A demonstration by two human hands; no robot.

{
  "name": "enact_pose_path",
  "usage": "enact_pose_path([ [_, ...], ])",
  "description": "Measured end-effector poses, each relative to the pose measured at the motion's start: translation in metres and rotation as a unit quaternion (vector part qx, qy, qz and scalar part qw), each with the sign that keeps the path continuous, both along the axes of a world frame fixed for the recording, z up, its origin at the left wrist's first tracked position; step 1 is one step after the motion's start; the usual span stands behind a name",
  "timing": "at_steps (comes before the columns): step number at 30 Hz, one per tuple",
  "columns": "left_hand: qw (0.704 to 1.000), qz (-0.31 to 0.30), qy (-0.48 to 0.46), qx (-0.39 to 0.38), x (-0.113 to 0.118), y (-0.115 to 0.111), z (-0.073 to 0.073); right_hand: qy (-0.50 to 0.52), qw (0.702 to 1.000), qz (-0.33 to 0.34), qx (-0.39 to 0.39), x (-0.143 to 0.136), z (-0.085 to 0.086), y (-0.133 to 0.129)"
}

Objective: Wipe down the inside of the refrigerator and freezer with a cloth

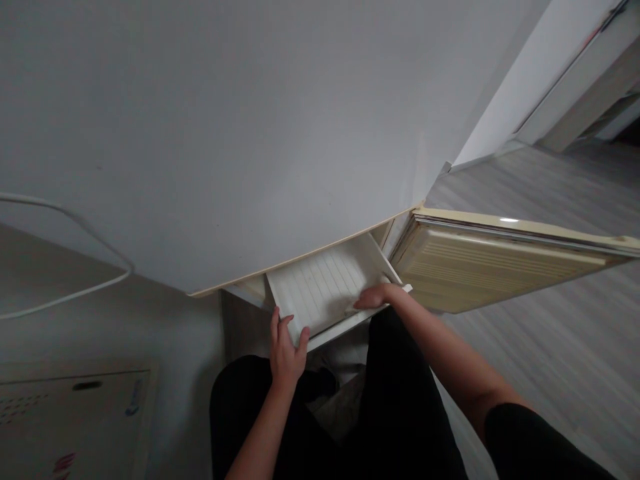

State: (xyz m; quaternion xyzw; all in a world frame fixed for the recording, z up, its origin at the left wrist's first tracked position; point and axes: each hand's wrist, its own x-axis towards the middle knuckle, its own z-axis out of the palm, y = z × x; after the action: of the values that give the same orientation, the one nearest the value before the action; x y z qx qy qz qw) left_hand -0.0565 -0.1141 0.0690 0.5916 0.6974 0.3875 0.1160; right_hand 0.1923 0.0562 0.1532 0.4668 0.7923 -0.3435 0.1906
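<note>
A white ribbed shelf tray sticks out from under the top of a small white fridge. My left hand grips the tray's near left corner, fingers hooked over its front edge. At the tray's right front edge my right hand rests flat with its fingers laid on the ribbed surface. The fridge door stands swung wide to the right, its cream inner lining facing me. My legs in black trousers are below the tray.
A white cable loops along the wall at the left. A white appliance with vent holes sits at the lower left. Grey wood-look floor spreads to the right, with a doorway frame at the upper right.
</note>
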Motion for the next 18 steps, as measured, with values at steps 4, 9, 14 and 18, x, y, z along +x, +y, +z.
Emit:
enact_pose_path([
  [4,1.000,-0.008,-0.008,0.012,-0.002,0.000,-0.004,0.064,0.985,0.112,-0.112,-0.079,-0.005,-0.024],
  [9,0.998,-0.011,-0.036,0.054,-0.005,-0.001,-0.013,0.158,0.975,0.133,-0.075,-0.141,-0.005,-0.057],
  [14,0.999,-0.016,-0.028,0.042,-0.004,-0.001,-0.011,0.033,0.985,0.141,-0.093,-0.117,0.002,-0.062],
  [18,0.999,-0.012,-0.024,0.036,-0.002,0.000,-0.006,-0.066,0.995,0.056,-0.040,-0.058,0.002,-0.037],
])
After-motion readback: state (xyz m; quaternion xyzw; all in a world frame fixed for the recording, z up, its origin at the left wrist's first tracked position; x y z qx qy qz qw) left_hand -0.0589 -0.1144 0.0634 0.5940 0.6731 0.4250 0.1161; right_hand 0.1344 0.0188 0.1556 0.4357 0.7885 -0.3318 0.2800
